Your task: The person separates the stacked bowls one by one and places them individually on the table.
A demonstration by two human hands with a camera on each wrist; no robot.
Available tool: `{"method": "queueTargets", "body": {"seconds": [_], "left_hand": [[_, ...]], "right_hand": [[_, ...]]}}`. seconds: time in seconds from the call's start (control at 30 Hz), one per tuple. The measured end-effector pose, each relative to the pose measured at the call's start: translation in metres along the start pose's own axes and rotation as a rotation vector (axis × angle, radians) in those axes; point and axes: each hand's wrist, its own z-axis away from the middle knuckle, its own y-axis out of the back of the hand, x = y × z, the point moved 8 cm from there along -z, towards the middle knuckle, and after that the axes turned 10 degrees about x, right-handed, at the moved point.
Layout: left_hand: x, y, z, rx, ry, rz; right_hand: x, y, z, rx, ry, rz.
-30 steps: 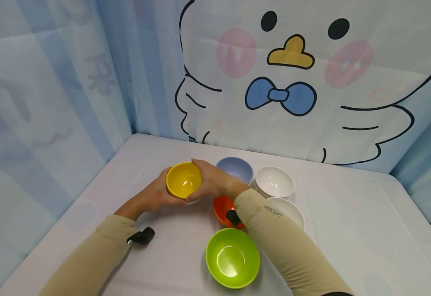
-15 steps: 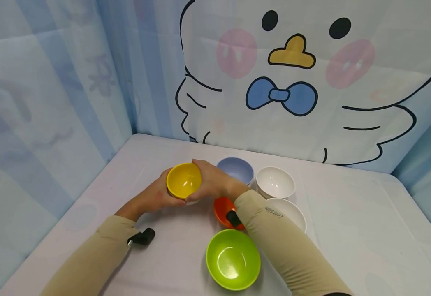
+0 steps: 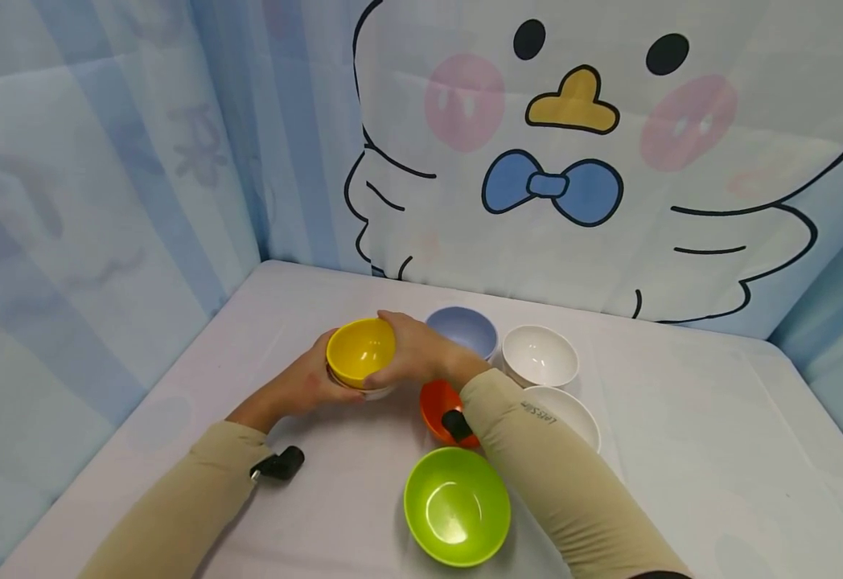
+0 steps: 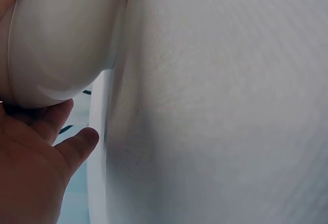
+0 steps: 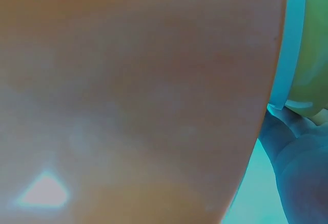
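A yellow bowl point(image 3: 359, 352) is nested in a white bowl point(image 3: 380, 394), whose rim shows just below it. My right hand point(image 3: 420, 351) grips the yellow bowl from the right, thumb in front and fingers at the back rim. From the left, my left hand point(image 3: 306, 379) curves round the white bowl's side. In the left wrist view, the white bowl point(image 4: 66, 39) shows its foot close to the tabletop, and fingers of the left hand point(image 4: 31, 167) lie against its wall. An orange bowl point(image 5: 128, 106) fills most of the right wrist view, the yellow bowl point(image 5: 316, 49) at its right edge.
Right of the hands stand a blue bowl point(image 3: 462, 328), a white bowl point(image 3: 540, 354) and another white bowl point(image 3: 569, 410), partly behind the right sleeve. The orange bowl point(image 3: 436, 406) is partly covered by that arm. A green bowl point(image 3: 458, 507) stands nearer on the table point(image 3: 320, 507).
The yellow bowl sits slightly higher against the white one, whose rim shows a little more. Both hands keep nearly the same place, and the other bowls have not moved.
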Motion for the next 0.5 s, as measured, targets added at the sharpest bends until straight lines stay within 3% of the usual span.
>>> {"method": "queueTargets", "body": {"seconds": [0.5], "left_hand": [[0.001,0.0,0.001,-0.003,-0.013,-0.002]], "right_hand": [[-0.011,0.03,0.014,0.086,0.025,-0.044]]}}
